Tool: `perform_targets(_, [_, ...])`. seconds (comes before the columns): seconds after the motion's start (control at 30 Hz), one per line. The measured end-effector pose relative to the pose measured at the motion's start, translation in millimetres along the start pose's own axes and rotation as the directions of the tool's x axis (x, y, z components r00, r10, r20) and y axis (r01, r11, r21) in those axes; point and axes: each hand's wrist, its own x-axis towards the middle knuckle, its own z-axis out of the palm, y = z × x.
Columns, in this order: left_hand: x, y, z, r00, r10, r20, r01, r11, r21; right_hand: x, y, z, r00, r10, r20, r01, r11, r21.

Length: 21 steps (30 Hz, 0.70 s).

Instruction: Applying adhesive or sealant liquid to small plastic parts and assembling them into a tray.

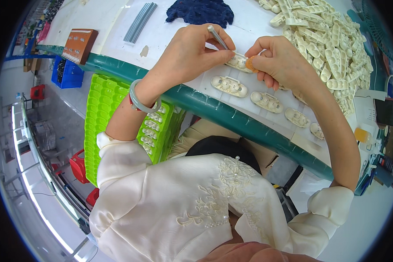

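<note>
My left hand grips a slim grey rod that slants up between thumb and fingers. Under its fingertips lies an oval cream plastic part with round cups. At the far end of that part, my right hand is closed in a pinch. A small orange piece shows at its thumb tip; whether it is worn or held I cannot tell. Nearer to me, similar cream parts lie in a row: one at the left, then another, and more to the right.
A big heap of cream parts covers the right back. Grey rods and a dark blue cloth lie behind my hands. Left are a brown block and green trays holding parts. The table has a green edge.
</note>
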Motion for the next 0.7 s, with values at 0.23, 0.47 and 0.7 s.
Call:
perform_targets(0.23, [-1.9,1.6,6.8,0.998,-0.005,-0.056,0.009,0.997,0.071,10.8,2.6,-4.1,0.992,-0.129,-0.012,0.129,0.989,0.071])
perform_targets(0.47, [-1.4,-4.5,10.2,0.991,0.110,-0.073,-0.100,0.986,0.131,26.4,4.6,-4.0,0.993,-0.074,0.094,0.058,0.984,0.168])
perform_targets(0.7, [2.3,-19.3,-27.0,0.926,0.022,-0.376,-0.063,0.993,-0.099,28.6,2.4,4.5,0.998,-0.051,0.048,0.042,0.983,0.179])
